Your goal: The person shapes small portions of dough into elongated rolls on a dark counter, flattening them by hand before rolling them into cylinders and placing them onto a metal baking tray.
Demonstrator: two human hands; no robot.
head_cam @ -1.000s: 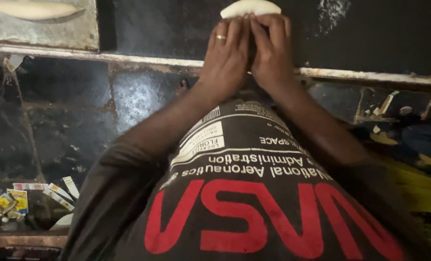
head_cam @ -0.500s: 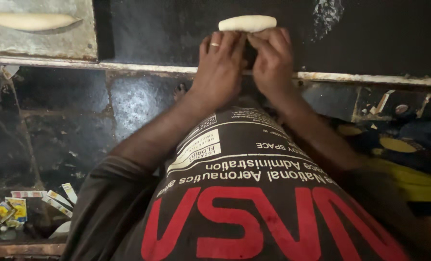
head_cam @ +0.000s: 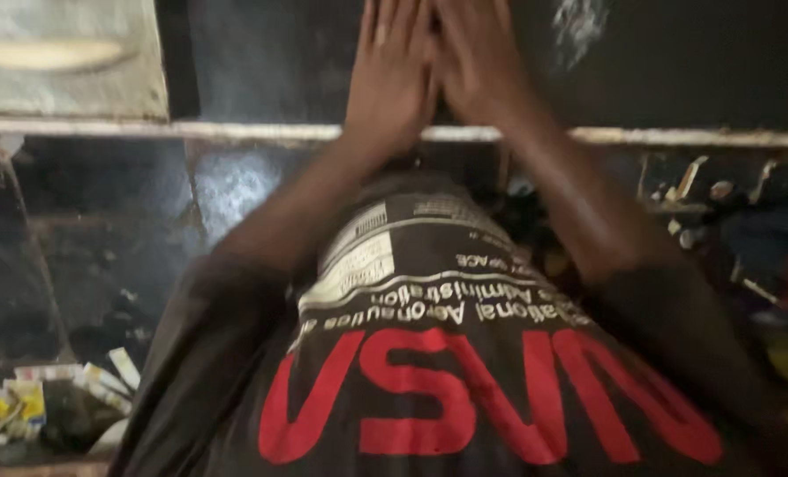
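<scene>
Hands point(head_cam: 433, 71) lie flat, pressed side by side on the dark counter point(head_cam: 676, 62), tray point(head_cam: 67, 62) far left.

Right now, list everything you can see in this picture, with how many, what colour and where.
Work surface: one, black, across the top, with a pale worn front edge.
Flour smudge: one, white, on the work surface at upper right.
Tray: one, grey metal, upper left.
Dough piece: one, pale cream, long, lying in the tray; blurred.
Small packets: several, yellow and white, on the floor at lower left.
Clutter: several blurred bits, mixed colours, under the edge at right.
Shirt: one, dark with red and white print, centre bottom.
Left hand: flat, fingers forward on the work surface.
Right hand: flat, pressed beside the left hand.
</scene>
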